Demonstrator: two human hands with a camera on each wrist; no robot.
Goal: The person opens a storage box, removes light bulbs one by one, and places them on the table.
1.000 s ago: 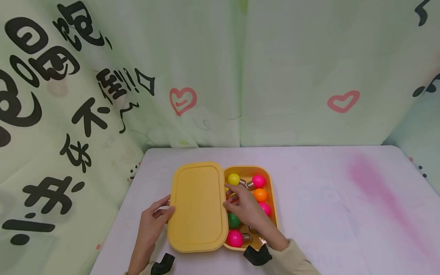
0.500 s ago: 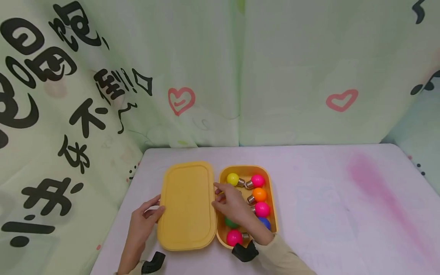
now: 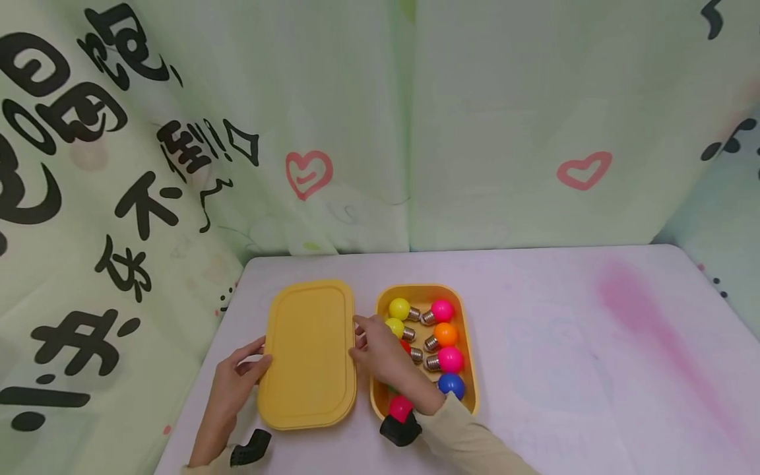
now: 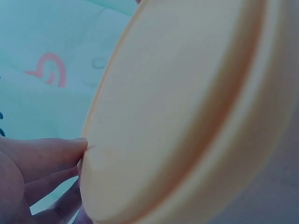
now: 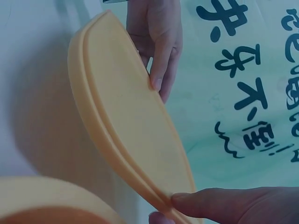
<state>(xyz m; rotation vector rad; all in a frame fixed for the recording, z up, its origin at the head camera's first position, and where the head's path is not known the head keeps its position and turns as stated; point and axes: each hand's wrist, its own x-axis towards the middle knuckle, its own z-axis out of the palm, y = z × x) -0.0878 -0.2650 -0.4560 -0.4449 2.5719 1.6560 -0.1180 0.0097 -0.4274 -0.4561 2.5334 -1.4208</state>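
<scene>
A yellow rectangular lid point(image 3: 309, 356) with rounded corners is held between both hands, left of the matching yellow box point(image 3: 471, 349). My left hand point(image 3: 234, 381) pinches its left edge; the left wrist view shows the thumb point(image 4: 51, 151) on top at the rim. On the opposite edge my right hand point(image 3: 382, 353) grips it between thumb and fingers, the forearm crossing over the box. From the right wrist view, the lid hangs above the table, over its shadow. Inside the box lie toy light bulbs: yellow, orange, blue point(image 3: 452, 385), pink point(image 3: 450, 359) and red. My right arm hides some of them.
The white table point(image 3: 552, 369) has a pink smear point(image 3: 647, 316) toward its right side. A pale green curtain point(image 3: 493, 132) with red hearts and black lettering hangs behind and to the left. Black straps show at both wrists.
The lid has shifted left with both hands, from overlapping the box's left side to standing apart from it. More bulbs in the box have come into sight.
</scene>
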